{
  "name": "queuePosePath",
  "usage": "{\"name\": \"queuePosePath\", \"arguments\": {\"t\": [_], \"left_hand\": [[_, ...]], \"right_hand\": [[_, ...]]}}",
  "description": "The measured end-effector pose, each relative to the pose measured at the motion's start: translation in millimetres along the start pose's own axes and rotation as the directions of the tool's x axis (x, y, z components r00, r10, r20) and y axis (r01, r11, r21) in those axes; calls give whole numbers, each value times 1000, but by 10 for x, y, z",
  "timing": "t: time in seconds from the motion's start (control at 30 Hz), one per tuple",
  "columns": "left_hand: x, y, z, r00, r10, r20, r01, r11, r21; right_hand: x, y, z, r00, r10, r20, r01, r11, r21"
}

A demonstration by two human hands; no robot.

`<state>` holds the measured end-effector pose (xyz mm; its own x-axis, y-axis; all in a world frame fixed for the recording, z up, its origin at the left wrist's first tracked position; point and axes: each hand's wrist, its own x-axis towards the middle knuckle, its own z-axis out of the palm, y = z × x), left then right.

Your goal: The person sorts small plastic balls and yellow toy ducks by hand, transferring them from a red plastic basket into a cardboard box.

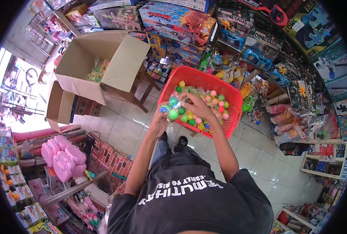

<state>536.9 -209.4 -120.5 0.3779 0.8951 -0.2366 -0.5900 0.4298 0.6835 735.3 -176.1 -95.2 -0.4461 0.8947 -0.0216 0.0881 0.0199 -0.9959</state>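
Nearest the person's body, the left hand (157,124) reaches in over the near-left edge of the red basket (206,73), its fingers closed on a small cluster of green and blue balls (173,114); how many it grasps is hard to tell. The cluster lies just beyond and to the right of the left palm, directly against the fingertips. A little farther out and to the right, the right hand (197,106) comes in from the other side, bent inward, thumb and fingers pinching pale film (179,104) at the cluster's far side. The film and cluster thus sit between the two hands, with their long axis seeming to slant from the left fingers outward and rightward to the right fingertips; whether the film belongs to the same pack is unclear. The left hand is nearer the balls, the right nearer the film. Beyond and right of the right fingers, pink and green balls (214,102) lie inside the basket, apart from the grasped cluster. Farther off, to the left past the basket, an open carton (127,58) holds more bagged pieces (99,70), well out from both hands.
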Motion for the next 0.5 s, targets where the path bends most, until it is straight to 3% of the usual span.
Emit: {"name": "queuePosePath", "arguments": {"t": [0.13,0.23,0.47,0.5], "left_hand": [[-72,107,-115,998,2,-64,6,991,135],[-155,274,-184,998,25,-65,-13,984,178],[-496,877,-596,988,92,-126,-70,982,176],[-576,994,-672,989,98,-113,-79,984,157]], "right_hand": [[27,-122,184,998,-56,33,56,998,7],[118,-270,342,974,-199,108,222,932,-287],[512,-592,948,989,-95,112,119,965,-232],[595,-626,1083,979,-186,85,200,959,-201]]}}
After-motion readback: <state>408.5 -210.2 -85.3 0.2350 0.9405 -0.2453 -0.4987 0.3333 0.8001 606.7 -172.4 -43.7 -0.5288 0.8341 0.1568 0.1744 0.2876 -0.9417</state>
